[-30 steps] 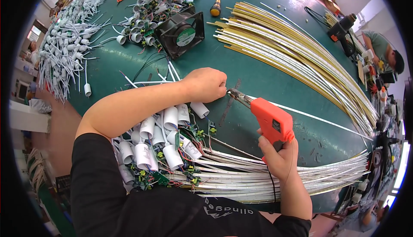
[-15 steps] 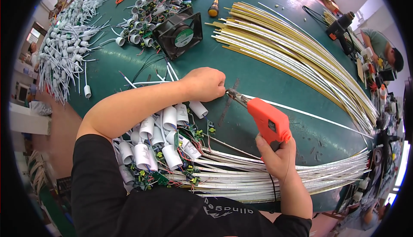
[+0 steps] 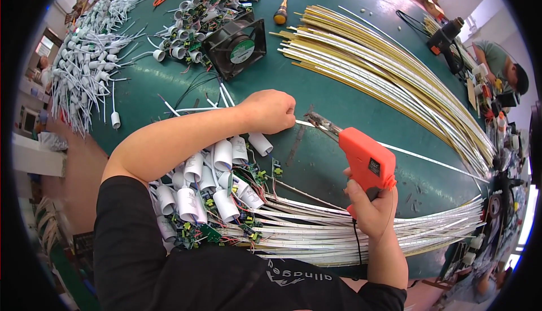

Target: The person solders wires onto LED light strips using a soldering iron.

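Note:
My right hand (image 3: 372, 206) is wrapped round the grip of a red soldering gun (image 3: 367, 158), with a thin wire at its rear and a black cord below. The gun's dark metal tip points left, just short of my left fingers and apart from them. My left hand (image 3: 268, 111) is closed, its fingertips at the end of a narrow white LED strip (image 3: 418, 155) that runs right across the green table; the exact pinch is hidden. Under my left forearm lie white lamp caps (image 3: 224, 205) with small green circuit boards (image 3: 210, 233) and wires, joined to finished-looking strips (image 3: 339, 232).
Beyond my left hand stands a black fan (image 3: 237, 48), beside a pile of caps and boards (image 3: 192, 20). White wired caps (image 3: 90, 57) heap at the left. A bundle of strips (image 3: 384, 79), a screwdriver (image 3: 280, 12) and a heat gun (image 3: 446, 35) lie farther off. Other people work at the edges.
The soldering gun in my right hand has drawn back to the right, its tip now away from my left fingers. My left hand has stayed in place.

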A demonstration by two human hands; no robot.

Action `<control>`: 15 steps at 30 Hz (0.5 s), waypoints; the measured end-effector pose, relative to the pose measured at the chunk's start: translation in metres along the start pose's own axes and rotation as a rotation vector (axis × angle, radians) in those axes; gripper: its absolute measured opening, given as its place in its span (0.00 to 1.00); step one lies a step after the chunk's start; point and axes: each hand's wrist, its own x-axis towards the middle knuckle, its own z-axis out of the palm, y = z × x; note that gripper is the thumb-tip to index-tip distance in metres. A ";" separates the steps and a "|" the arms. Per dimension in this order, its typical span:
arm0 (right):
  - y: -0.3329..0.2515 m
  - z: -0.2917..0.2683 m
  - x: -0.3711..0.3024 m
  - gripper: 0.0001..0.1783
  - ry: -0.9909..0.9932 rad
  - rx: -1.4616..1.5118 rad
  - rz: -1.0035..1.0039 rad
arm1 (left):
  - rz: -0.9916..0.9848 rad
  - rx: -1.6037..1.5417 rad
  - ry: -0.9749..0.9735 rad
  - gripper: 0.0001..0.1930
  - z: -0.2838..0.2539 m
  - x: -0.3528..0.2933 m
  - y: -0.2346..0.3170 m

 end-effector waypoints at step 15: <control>0.005 -0.012 -0.002 0.25 0.000 -0.025 -0.120 | -0.045 -0.026 -0.014 0.10 0.000 0.003 0.001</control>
